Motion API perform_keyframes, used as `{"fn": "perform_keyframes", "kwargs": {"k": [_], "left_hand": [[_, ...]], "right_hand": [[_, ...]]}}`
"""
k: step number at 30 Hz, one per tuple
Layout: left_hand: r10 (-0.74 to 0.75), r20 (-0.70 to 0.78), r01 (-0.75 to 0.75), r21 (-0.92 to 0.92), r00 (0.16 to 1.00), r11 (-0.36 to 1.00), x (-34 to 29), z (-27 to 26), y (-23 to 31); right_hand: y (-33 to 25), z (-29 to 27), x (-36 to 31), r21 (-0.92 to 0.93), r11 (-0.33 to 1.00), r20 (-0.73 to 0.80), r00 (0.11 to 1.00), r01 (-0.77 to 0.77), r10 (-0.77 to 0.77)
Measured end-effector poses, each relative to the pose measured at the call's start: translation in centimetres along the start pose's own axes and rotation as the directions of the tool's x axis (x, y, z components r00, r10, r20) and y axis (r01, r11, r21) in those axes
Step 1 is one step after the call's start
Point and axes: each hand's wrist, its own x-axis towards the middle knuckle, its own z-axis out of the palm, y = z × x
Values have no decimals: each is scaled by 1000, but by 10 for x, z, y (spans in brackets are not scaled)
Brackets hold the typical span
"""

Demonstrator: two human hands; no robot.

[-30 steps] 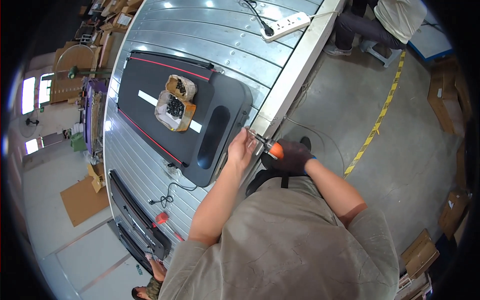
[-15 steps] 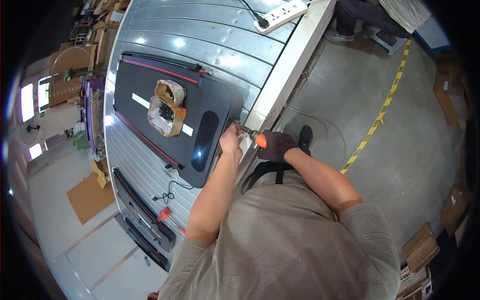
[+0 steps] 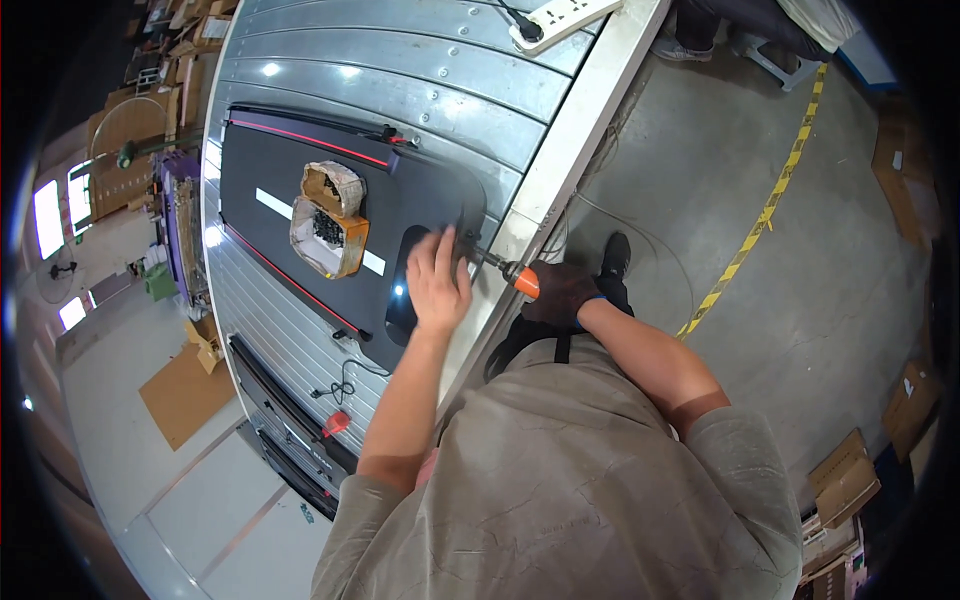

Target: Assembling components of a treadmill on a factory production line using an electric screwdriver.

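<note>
My right hand [image 3: 562, 294], in a dark glove, is closed round an orange and black power screwdriver [image 3: 524, 283]. Its long bit points left at the near right end of a dark flat panel [image 3: 420, 185] lying on the metal-slatted table. Bare and slightly blurred, my left hand [image 3: 438, 287] is over the panel's near end, beside its glossy dark oval, fingers apart and nothing seen in them. Whether it touches the panel I cannot tell. Two cut-open containers rest on the panel: an orange and white one [image 3: 354, 250] with small black parts, and a brown one [image 3: 348, 187] behind it.
A white power strip [image 3: 565, 20] with a black plug lies at the table's far right. Left of me are a black cable [image 3: 343, 385] and more long dark parts [image 3: 285, 400] on the table. Another person [image 3: 735, 22] is at the upper right, by a stool [image 3: 780, 65].
My left hand has left the tip of the screwdriver and moved left over the panel, its fingers now spread. The right hand keeps the screwdriver in nearly the same place.
</note>
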Motion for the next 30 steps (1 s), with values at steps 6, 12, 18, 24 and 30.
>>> {"fn": "perform_keyframes", "kwargs": {"k": [6,12,18,24,30], "left_hand": [[76,108,-93,160,991,983,6,10,-34],[111,123,-131,172,986,976,9,15,-47],[91,120,-98,55,989,994,12,-1,-49],[-109,-387,-5,-282,916,959,35,-51,-146],[-444,-53,418,-251,895,873,57,-65,-288]], "right_hand": [[-3,6,9,-17,1000,-11,1000,22,-23],[-14,16,20,-6,997,-60,995,-77,77],[-7,21,28,-126,992,-104,995,-21,8],[-5,4,4,-184,958,-159,968,-220,192],[-37,-15,0,-149,906,-306,890,-396,338]]}}
